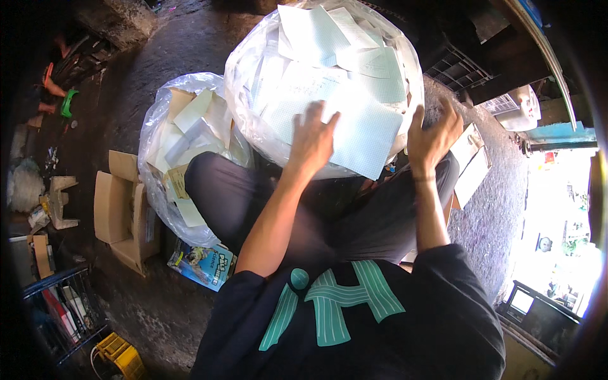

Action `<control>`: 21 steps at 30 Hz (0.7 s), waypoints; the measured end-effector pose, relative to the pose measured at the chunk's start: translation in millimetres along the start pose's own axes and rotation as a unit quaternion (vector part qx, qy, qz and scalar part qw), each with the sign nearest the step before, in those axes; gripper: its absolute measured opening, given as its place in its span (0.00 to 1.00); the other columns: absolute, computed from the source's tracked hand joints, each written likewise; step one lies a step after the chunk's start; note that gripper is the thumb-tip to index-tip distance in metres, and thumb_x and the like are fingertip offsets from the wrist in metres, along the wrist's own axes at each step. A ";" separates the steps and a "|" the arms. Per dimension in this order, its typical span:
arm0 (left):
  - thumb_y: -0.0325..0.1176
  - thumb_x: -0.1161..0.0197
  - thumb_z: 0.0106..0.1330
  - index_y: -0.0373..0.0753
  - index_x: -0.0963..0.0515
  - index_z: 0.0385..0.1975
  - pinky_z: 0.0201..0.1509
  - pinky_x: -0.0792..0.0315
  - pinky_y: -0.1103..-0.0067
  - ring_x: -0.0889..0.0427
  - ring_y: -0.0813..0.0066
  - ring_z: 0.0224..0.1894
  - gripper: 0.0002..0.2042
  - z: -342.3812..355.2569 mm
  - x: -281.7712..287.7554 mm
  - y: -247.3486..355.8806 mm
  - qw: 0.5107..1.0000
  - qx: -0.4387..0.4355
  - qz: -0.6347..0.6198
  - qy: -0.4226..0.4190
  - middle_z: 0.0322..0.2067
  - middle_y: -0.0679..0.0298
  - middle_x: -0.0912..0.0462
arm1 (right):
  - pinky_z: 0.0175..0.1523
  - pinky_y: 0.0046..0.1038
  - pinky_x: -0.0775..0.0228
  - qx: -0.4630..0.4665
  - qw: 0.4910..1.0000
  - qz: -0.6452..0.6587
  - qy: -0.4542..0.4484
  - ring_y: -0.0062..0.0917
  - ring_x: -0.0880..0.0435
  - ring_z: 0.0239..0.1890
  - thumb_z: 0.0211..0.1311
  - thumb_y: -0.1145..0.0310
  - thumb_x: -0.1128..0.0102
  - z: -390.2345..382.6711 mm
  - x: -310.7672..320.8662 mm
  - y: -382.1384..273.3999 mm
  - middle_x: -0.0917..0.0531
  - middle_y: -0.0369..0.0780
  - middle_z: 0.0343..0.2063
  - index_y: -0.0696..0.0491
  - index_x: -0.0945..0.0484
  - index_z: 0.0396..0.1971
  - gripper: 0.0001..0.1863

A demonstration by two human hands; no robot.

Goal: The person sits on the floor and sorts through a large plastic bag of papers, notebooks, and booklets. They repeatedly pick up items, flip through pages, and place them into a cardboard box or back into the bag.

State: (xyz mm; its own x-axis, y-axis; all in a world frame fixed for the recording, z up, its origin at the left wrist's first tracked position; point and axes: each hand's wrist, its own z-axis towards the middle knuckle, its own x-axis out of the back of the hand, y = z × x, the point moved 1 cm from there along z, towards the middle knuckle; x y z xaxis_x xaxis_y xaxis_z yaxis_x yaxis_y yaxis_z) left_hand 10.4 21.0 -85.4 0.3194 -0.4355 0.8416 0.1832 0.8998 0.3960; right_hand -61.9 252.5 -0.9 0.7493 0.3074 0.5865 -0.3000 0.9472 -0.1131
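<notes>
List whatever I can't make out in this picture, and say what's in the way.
In the head view:
Left hand: whether it touches or grips the paper sheets; the hand itself covers the spot.
Large plastic bag: deeper contents, hidden by the paper sheets on top.
Smaller plastic bag: part of it, behind the trouser leg.
Another person: mostly lost in shadow near the left rim.
Bright opening: scene outside, washed out by glare.

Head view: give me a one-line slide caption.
Left hand over sheets heaped in a clear bag, right hand open beside it.
</notes>
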 end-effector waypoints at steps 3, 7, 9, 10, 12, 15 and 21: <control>0.18 0.37 0.63 0.42 0.18 0.59 0.73 0.38 0.49 0.34 0.54 0.75 0.23 9.2 4.4 30.1 0.985 -0.101 -0.113 -0.084 0.68 0.52 0.29 | 0.49 0.35 0.25 -0.296 0.931 0.187 -0.106 0.36 0.24 0.44 0.58 0.71 0.23 -68.0 25.8 -5.0 0.28 0.48 0.49 0.59 0.36 0.66 0.39; 0.21 0.36 0.64 0.44 0.16 0.56 0.74 0.39 0.52 0.36 0.52 0.77 0.20 4.2 0.1 37.5 0.986 -0.084 -0.070 -0.123 0.71 0.52 0.30 | 0.53 0.38 0.24 -0.390 0.874 0.208 -0.202 0.40 0.18 0.47 0.65 0.55 0.26 -122.4 32.9 -45.2 0.25 0.57 0.52 0.65 0.40 0.66 0.42; 0.23 0.35 0.65 0.44 0.16 0.55 0.73 0.38 0.52 0.34 0.52 0.75 0.19 0.1 -18.3 29.4 0.984 -0.099 -0.079 -0.129 0.69 0.52 0.27 | 0.52 0.41 0.24 -0.568 0.695 0.366 -0.244 0.39 0.17 0.49 0.71 0.45 0.34 -134.4 18.1 -45.2 0.21 0.54 0.53 0.62 0.37 0.66 0.40; 0.23 0.35 0.65 0.43 0.15 0.54 0.73 0.37 0.52 0.33 0.52 0.75 0.18 1.4 -29.2 25.6 0.983 -0.106 -0.082 -0.128 0.68 0.52 0.25 | 0.50 0.42 0.24 -0.647 0.538 0.486 -0.235 0.37 0.17 0.50 0.73 0.43 0.38 -134.5 13.2 -46.9 0.20 0.52 0.54 0.61 0.35 0.65 0.38; 0.25 0.37 0.68 0.43 0.15 0.54 0.70 0.35 0.54 0.29 0.53 0.72 0.16 6.7 -32.7 35.6 0.983 -0.092 -0.080 -0.139 0.65 0.52 0.23 | 0.41 0.35 0.24 -0.658 0.392 0.587 -0.261 0.30 0.17 0.51 0.75 0.44 0.41 -128.7 8.3 -36.0 0.18 0.46 0.53 0.58 0.32 0.64 0.34; 0.27 0.37 0.69 0.50 0.18 0.60 0.69 0.36 0.52 0.27 0.55 0.70 0.20 15.2 -39.5 40.1 0.986 -0.050 -0.105 -0.120 0.66 0.53 0.24 | 0.28 0.24 0.28 -0.655 0.466 0.560 -0.197 0.20 0.20 0.27 0.80 0.53 0.47 -141.7 -4.6 -15.1 0.21 0.34 0.27 0.49 0.23 0.38 0.16; 0.28 0.36 0.69 0.59 0.21 0.65 0.70 0.38 0.47 0.34 0.49 0.74 0.25 16.3 -53.7 40.5 0.994 -0.029 -0.029 -0.102 0.73 0.51 0.34 | 0.18 0.21 0.35 -0.587 0.637 0.457 -0.202 0.17 0.24 0.19 0.79 0.56 0.44 -104.7 30.6 0.0 0.23 0.34 0.22 0.54 0.23 0.29 0.19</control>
State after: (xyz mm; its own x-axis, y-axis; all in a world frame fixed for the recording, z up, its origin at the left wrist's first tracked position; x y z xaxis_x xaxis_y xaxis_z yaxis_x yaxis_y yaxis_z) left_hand -14.5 81.3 -108.5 0.1131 -0.4664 0.8773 0.2513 0.8677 0.4289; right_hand 22.8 271.4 -67.0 0.2945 0.9554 -0.0228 0.3229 -0.1219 -0.9385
